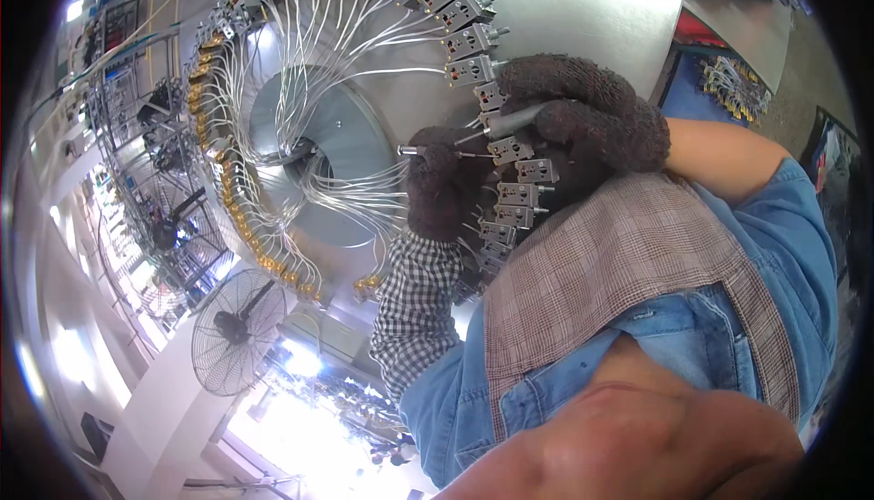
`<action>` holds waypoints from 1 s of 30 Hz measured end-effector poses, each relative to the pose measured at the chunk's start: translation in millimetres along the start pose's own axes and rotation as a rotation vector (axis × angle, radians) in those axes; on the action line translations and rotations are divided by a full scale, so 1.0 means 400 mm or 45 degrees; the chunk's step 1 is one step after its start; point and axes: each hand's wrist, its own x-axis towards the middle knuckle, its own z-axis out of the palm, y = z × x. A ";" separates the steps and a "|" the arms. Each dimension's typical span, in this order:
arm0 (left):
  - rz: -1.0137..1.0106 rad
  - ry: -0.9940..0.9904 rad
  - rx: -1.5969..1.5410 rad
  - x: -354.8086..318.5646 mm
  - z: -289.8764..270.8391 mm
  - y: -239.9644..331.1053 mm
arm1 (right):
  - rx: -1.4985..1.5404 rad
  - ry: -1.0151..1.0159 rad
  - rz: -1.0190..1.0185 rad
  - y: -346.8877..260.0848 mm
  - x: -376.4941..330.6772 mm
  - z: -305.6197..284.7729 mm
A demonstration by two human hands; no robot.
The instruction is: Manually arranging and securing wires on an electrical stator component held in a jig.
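My left hand (435, 188), in a dark knit glove below a checkered sleeve, is closed around a thin metal rod (411, 150) whose end sticks out past the fingers. The rod runs toward a small metal clamp block (510, 149). In my right hand (587, 113), gloved the same way, is a grey cylindrical tool (514, 122) with a thin shaft pointing at my left hand. Its tip is hidden. Both hands are at the near side of a ring of clamp blocks (469, 42). White cables (355, 192) run inward from the ring, some passing behind my left hand.
Brass-coloured fittings (238, 213) line the ring's far left side. The cables gather at a grey round hub (360, 122) on a metal tabletop (583, 8). A fan (232, 325) stands beyond the table. More cabled parts (736, 88) lie in a blue tray (689, 90) at right.
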 end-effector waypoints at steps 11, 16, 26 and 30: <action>0.194 -0.278 -0.169 0.108 0.125 0.047 | 0.170 -0.063 0.020 -0.062 0.125 -0.100; 0.274 -0.218 -0.457 0.220 0.147 0.058 | 0.139 -0.024 0.018 -0.127 0.239 -0.170; 0.664 -0.026 0.188 0.430 0.182 0.215 | 0.022 -0.043 -0.118 -0.203 0.562 -0.293; 0.932 0.405 2.124 0.312 0.229 0.348 | 0.179 0.011 0.026 -0.220 0.568 -0.308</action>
